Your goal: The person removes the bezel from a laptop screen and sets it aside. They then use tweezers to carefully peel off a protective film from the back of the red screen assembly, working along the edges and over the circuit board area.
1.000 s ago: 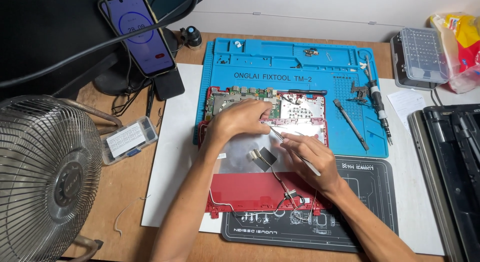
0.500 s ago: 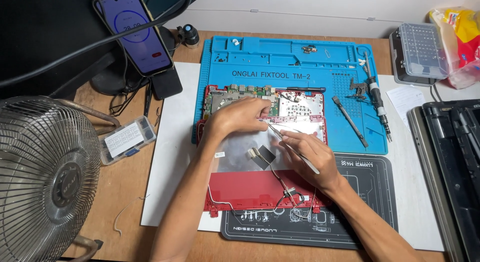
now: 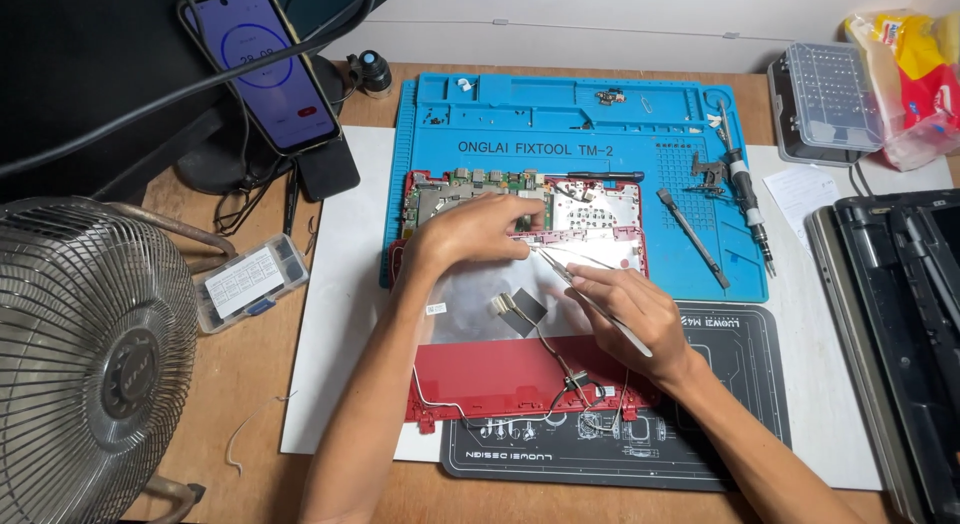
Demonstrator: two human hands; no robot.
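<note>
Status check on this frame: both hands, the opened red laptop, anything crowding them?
Left hand pinching at the circuit board. Right hand holds tweezers, tips near left fingers. Red laptop shell open on blue mat. Loose cables beneath right hand.

My left hand [image 3: 478,234] rests on the opened red laptop [image 3: 520,374], fingertips pressed near its green circuit board [image 3: 470,184]. My right hand [image 3: 630,309] keeps a closed grip on thin tweezers [image 3: 585,294], their tips meeting my left fingertips above the silver shielding sheet [image 3: 470,304]. The laptop lies across a blue repair mat [image 3: 560,114] and a black mat [image 3: 720,424]. Right of the laptop, on the blue mat, lie a screwdriver [image 3: 745,199] and a spudger [image 3: 692,239]. Left of the laptop stand a phone [image 3: 262,64] and a fan [image 3: 90,354].
</note>
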